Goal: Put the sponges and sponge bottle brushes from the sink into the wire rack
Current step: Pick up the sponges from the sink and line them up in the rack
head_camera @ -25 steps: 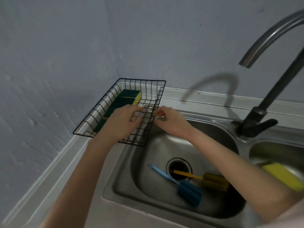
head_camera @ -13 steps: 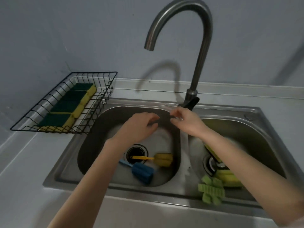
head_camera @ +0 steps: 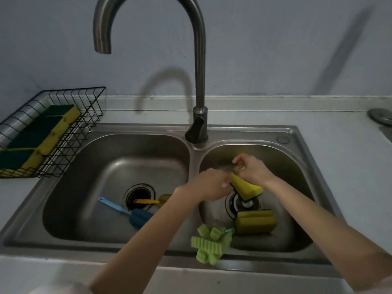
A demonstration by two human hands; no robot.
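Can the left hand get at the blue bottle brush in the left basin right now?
Probably yes. The blue bottle brush lies uncovered on the basin floor, below the left forearm, but the left hand would first have to let go of the yellow sponge over the right basin.

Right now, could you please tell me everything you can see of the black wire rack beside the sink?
The black wire rack is a shallow rectangular basket of thin dark metal rods with open grid walls. It sits on the grey countertop at the far left, against the wall, its near corner overhanging the steel sink's rim. Inside, yellow sponges with dark green scouring tops lie in a row along its length. No hand touches it.
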